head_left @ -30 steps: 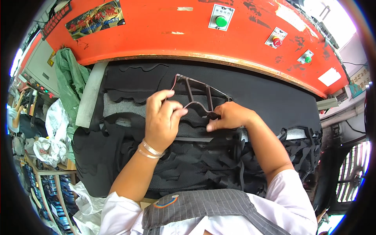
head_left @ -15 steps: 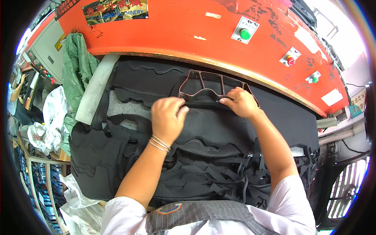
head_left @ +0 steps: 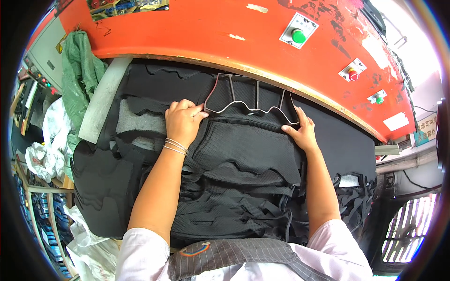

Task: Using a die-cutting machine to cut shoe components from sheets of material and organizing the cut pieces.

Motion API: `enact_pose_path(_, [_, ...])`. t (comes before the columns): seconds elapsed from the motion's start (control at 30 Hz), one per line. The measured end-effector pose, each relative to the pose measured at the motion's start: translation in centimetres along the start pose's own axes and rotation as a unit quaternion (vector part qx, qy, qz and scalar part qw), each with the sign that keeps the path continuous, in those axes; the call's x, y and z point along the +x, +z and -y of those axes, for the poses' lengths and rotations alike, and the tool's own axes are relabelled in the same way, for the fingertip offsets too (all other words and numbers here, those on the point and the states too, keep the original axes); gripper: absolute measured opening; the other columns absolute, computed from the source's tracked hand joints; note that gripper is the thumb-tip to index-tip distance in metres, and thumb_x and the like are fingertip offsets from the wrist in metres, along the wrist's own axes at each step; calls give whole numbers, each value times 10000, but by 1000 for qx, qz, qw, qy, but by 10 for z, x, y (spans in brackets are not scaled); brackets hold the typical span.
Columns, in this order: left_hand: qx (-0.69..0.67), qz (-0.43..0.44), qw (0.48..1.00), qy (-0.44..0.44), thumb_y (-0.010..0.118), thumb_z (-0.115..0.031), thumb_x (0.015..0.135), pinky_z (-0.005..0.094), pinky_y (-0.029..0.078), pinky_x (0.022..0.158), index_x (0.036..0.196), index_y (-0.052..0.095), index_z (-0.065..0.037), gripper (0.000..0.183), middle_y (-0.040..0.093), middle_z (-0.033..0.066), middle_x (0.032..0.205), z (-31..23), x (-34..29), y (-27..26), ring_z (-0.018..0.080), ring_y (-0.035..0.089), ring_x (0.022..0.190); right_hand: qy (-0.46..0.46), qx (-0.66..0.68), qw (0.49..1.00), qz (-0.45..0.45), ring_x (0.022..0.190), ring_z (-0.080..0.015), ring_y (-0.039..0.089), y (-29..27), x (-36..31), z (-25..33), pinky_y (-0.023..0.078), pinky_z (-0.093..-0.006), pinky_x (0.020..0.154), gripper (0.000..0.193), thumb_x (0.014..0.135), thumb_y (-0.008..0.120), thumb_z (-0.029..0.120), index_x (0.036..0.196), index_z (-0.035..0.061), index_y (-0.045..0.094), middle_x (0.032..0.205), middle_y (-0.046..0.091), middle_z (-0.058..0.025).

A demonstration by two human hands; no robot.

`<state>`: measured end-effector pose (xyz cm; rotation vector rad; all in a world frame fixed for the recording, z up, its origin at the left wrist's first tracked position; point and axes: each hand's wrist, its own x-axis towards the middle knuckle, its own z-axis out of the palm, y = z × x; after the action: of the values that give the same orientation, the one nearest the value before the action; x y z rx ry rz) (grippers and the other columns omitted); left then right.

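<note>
A metal-strip cutting die [head_left: 257, 110], with a wavy near edge and several cross bars, lies on black textured sheet material [head_left: 248, 145] close under the orange machine. My left hand [head_left: 184, 122], bracelets at its wrist, pinches the die's near left corner between thumb and fingers. At the other end my right hand [head_left: 303, 133] has the near right corner between its thumb and outstretched fingers. Just nearer than the die, cut black pieces with wavy edges are layered on the worktop.
The orange machine beam [head_left: 201, 37] spans the far side, with a green button [head_left: 298, 36] and a red button [head_left: 353, 75]. Stacked black cut pieces [head_left: 101, 187] lie at left, black scraps [head_left: 351, 196] at right. A pale roll [head_left: 105, 100] and green sacking [head_left: 79, 70] flank the table.
My right hand has shifted from the die's wavy edge to its right end. My left hand has come onto its left corner. The die sits squarer to the beam, and the view has shifted slightly.
</note>
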<state>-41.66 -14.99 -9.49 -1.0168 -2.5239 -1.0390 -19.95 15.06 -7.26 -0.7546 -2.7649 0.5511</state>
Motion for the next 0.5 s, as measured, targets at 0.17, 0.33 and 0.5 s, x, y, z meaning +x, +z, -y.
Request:
enact_pose_path(0.17, [-27, 10, 998, -53, 729, -258, 746, 362, 449, 756, 915, 752, -128, 214, 654, 13, 842, 5, 9, 5, 240, 573, 822, 26, 56, 998, -14, 1316, -322, 404, 5, 8, -4, 205, -467, 1120, 877, 677, 756, 534, 1356, 62, 464, 1347, 512, -185])
enact_pose_path(0.33, [-14, 7, 995, -101, 697, -287, 794, 364, 444, 757, 944, 751, -154, 207, 656, -2, 856, 6, 19, 16, 236, 573, 837, 25, 73, 997, -31, 1278, -317, 441, 7, 15, -3, 208, -468, 1122, 877, 653, 765, 546, 1334, 64, 493, 1337, 532, -144])
enact_pose_path(0.5, [1, 14, 997, -69, 705, -288, 788, 362, 411, 768, 928, 749, -140, 209, 639, -2, 837, 8, 27, 21, 227, 548, 829, 17, 67, 997, -30, 1265, -256, 467, 8, 23, -6, 200, -459, 1121, 866, 648, 781, 517, 1333, 71, 496, 1333, 539, -132])
